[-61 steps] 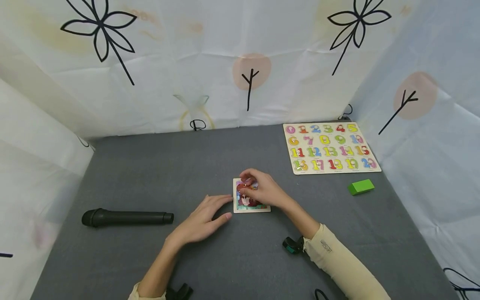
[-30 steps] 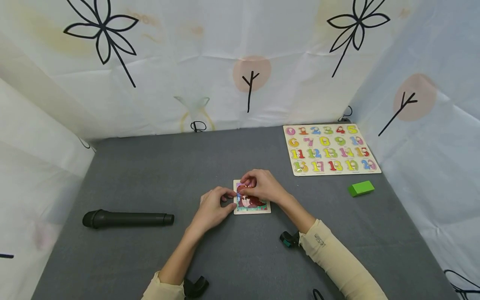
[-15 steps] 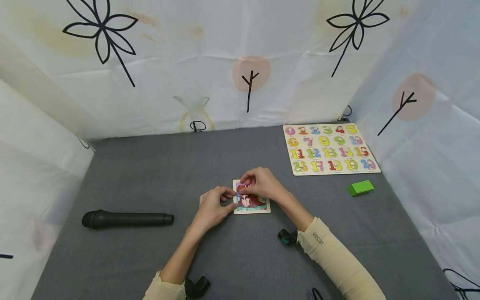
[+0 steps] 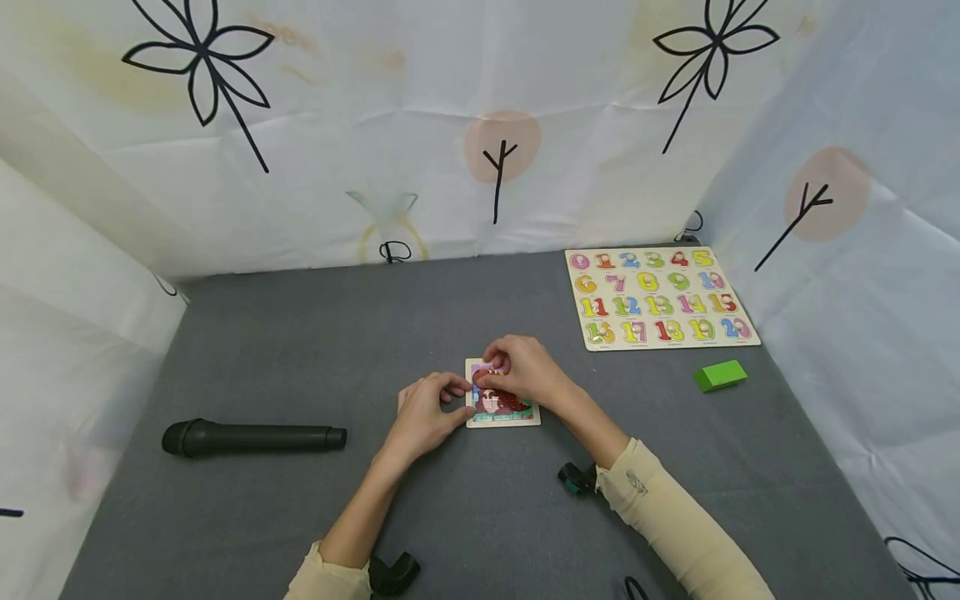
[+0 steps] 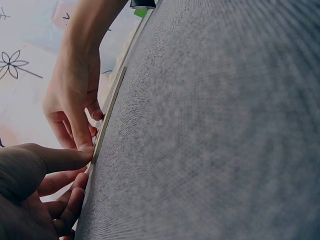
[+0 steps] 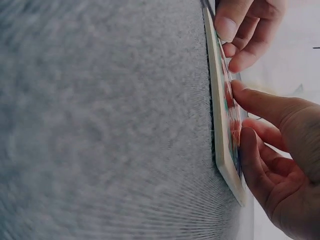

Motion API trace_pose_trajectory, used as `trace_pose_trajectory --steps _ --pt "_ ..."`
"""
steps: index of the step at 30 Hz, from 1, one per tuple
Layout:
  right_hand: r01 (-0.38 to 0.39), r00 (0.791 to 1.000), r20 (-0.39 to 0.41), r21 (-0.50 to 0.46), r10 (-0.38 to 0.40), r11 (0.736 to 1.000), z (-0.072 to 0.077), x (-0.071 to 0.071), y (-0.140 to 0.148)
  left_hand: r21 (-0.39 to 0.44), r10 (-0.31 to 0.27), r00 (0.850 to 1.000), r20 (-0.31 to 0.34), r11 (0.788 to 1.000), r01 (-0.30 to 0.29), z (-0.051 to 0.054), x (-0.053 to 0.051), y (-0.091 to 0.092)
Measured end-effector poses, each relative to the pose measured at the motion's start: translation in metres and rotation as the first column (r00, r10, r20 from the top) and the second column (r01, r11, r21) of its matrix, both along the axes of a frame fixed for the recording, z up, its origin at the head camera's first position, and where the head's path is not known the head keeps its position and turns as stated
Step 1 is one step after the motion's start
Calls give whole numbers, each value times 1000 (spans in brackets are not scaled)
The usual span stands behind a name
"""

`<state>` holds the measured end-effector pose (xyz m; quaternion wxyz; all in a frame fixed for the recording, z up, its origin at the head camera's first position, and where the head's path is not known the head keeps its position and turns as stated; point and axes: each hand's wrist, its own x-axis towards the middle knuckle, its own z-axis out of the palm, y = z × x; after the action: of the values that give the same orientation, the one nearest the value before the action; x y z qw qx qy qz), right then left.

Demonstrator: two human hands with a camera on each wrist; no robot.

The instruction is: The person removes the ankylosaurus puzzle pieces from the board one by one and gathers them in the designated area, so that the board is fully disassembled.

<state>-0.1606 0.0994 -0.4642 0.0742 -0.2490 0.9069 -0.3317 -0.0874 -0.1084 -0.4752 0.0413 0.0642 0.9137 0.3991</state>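
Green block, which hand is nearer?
Right. The right hand is over the picture board, left of the green block; the left hand is farther left, at the board's edge.

Numbers up at the far right! The board (image 4: 643, 296) reads 0, 1, 2, 3, 4, 5 along its far row, then 6 through 10 just nearer, 11 through 15 nearer again, and 16 through 20 closing the near row. On the right sleeve (image 4: 682, 517), a dark mark (image 4: 637, 482), too small to read.
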Motion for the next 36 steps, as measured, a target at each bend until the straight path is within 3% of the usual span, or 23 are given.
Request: trace_pose_trajectory --steps 4,18,27,36 --pt "4 1000 -12 -3 -4 1000 0 0 0 -2 6 1000 -3 1000 -6 0 0 0" --pt "-54 996 69 -6 55 999 1 -5 2 3 9 1000 10 1000 -9 1 1 1" --pt "2 1000 -1 -12 -2 1000 0 -4 1 1 5 1000 3 1000 -5 1 0 1" --pt "-37 999 -19 12 37 999 2 -6 1 -3 8 1000 0 1000 -8 1 0 1"
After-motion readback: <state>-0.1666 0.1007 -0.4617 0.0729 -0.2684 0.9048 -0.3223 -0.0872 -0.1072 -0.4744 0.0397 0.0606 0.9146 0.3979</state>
